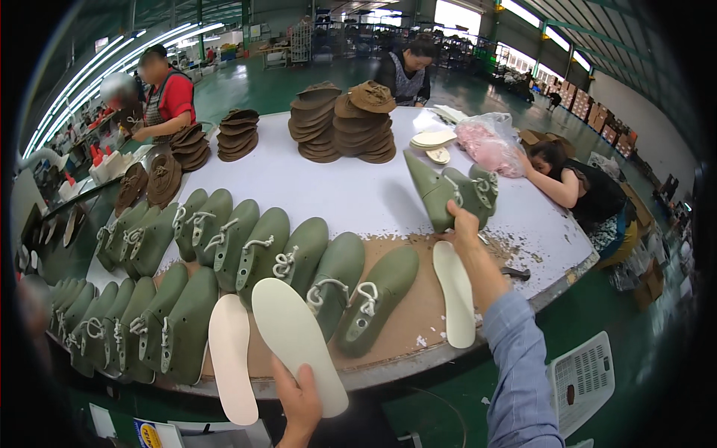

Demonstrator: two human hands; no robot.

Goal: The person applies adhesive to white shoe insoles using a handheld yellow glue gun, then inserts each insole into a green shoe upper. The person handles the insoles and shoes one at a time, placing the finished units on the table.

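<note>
A cream insole [295,340] is pinched in my left hand [300,396], thumb on its face, near the front edge of the table. Beside it a pinkish insole [231,351] reaches past the table edge; whether my fingers also hold it is hidden. Out at the right, my right hand [464,224] grips a green shoe last [426,187] with a cord loop, its narrow end up. Close behind stand more green lasts [482,187]. Another pale insole [453,295] lies by my right forearm.
Rows of green lasts [261,239] with white cords fill the left and front of the white table [246,179]. Stacks of brown shoe uppers [362,123] stand at the back. A pink-filled plastic bag [489,142] and a person [575,187] are at the right; a white basket [582,381] sits below.
</note>
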